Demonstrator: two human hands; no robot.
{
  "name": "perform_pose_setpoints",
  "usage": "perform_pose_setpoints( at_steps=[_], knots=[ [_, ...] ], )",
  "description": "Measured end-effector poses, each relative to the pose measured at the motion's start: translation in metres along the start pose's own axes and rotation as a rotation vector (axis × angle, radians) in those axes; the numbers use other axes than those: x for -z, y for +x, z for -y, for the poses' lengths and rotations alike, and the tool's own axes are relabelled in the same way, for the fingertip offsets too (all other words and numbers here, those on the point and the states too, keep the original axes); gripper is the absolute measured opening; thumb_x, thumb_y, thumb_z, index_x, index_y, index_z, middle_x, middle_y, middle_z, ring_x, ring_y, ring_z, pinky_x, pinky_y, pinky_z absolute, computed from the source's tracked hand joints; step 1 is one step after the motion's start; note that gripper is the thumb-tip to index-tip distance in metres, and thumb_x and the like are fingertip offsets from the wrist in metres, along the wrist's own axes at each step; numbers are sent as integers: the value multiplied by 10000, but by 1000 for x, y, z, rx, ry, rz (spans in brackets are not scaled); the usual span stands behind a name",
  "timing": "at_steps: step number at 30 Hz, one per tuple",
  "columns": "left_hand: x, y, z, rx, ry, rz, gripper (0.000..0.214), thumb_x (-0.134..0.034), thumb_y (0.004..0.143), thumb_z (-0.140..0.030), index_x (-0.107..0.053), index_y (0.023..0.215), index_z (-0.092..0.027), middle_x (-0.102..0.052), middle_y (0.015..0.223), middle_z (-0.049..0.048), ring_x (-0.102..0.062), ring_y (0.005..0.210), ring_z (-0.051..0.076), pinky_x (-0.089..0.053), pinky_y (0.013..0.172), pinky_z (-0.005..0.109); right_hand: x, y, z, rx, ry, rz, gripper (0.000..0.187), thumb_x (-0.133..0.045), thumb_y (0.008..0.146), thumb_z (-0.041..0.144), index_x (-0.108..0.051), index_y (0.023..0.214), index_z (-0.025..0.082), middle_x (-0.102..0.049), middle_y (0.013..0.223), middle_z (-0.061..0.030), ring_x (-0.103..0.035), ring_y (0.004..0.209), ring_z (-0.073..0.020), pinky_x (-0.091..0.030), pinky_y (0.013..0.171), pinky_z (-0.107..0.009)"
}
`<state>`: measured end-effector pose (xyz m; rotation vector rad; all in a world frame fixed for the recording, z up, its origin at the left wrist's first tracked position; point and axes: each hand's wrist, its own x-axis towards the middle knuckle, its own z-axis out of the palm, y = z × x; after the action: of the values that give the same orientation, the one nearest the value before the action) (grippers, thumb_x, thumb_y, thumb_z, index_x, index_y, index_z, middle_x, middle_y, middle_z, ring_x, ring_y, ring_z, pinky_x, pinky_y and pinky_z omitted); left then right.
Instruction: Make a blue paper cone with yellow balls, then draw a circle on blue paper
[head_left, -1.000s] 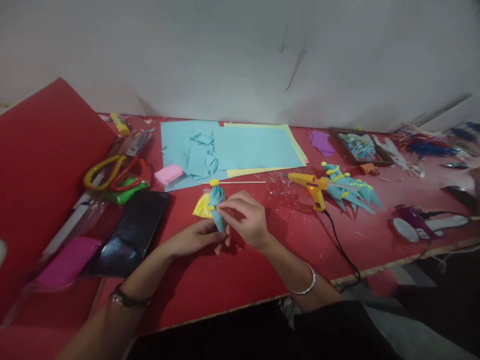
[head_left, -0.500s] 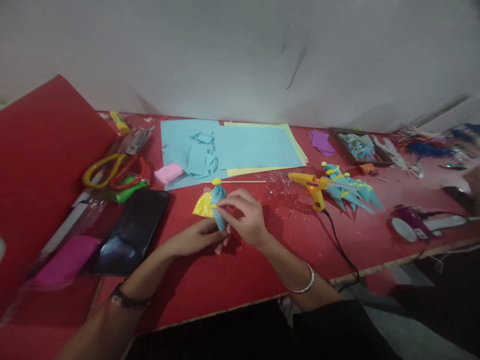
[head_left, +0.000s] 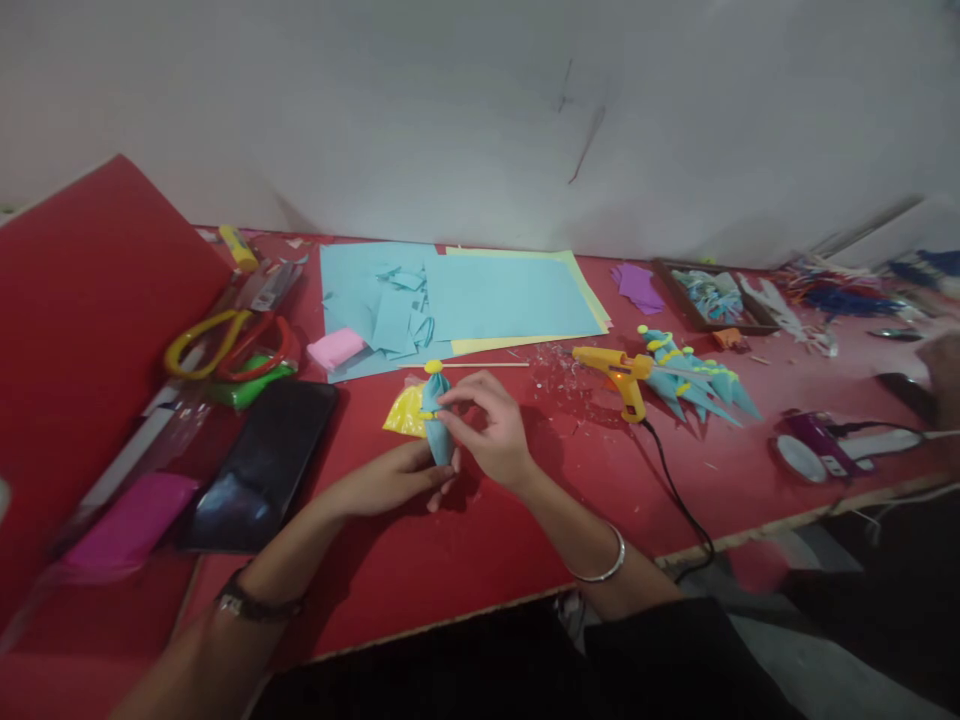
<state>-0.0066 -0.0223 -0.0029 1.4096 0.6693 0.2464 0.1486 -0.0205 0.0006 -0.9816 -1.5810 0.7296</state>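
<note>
My left hand point(head_left: 401, 478) grips the lower end of a small blue paper figure point(head_left: 437, 440), held upright above the red table. A yellow ball tops the figure, and a thin yellow band crosses its middle. My right hand point(head_left: 491, 425) has its thumb and forefinger at the side of the figure, near that band; whether they pinch a bit of the yellow clay is too small to make out. Just behind the figure lies a yellow clay packet point(head_left: 405, 412). A thin wooden stick point(head_left: 480, 365) lies beyond my hands.
A yellow glue gun point(head_left: 619, 375) with a cord rests at right, beside several finished blue paper figures point(head_left: 694, 375). Blue sheets point(head_left: 517, 295) and scraps lie at the back. Scissors point(head_left: 259, 345), a black phone-like slab point(head_left: 262, 470) and a pink packet point(head_left: 131, 520) are at left.
The figure stands slightly more turned, with more of its yellow band showing. My right fingers have shifted a little along its side. The view has moved slightly.
</note>
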Motion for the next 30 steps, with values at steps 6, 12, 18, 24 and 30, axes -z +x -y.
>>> perform_pose_setpoints(
  at_steps=[6,12,18,24,30],
  knots=[
    [0,0,0,21,0,-1,268,-447,852,-407,-466,753,-159,-497,634,-26,-471,583,89,-364,576,252,-1,-1,-1,-61,46,-16,85,-577,767,276,-593,840,234,-523,834,-10,-528,723,-120,-491,667,-281],
    [-5,0,-6,72,-10,-56,339,-406,848,-458,-470,711,-154,-487,622,-19,-427,514,77,-335,508,242,-3,1,-8,-221,269,-35,317,-574,762,308,-493,1063,257,-547,1014,-51,-540,935,-159,-471,824,-323],
    [-7,0,-5,81,33,-48,344,-394,844,-461,-458,692,-159,-474,609,-27,-376,463,59,-307,469,227,-4,3,-15,-469,449,3,432,-624,715,333,-449,1102,251,-538,1054,-45,-546,923,-154,-458,847,-336],
    [-2,0,-7,63,30,-148,277,-457,797,-443,-459,754,-170,-490,641,-34,-388,458,54,-301,438,212,-3,3,-14,-480,530,14,398,-631,705,270,-476,1071,269,-539,968,-16,-531,879,-138,-471,812,-308],
    [-1,2,-5,61,-10,-232,263,-553,719,-413,-474,704,-162,-522,585,-40,-387,387,38,-288,404,199,-1,3,-10,-434,543,71,412,-627,723,266,-472,1104,284,-537,1014,-25,-531,939,-152,-477,853,-330]
  ],
)
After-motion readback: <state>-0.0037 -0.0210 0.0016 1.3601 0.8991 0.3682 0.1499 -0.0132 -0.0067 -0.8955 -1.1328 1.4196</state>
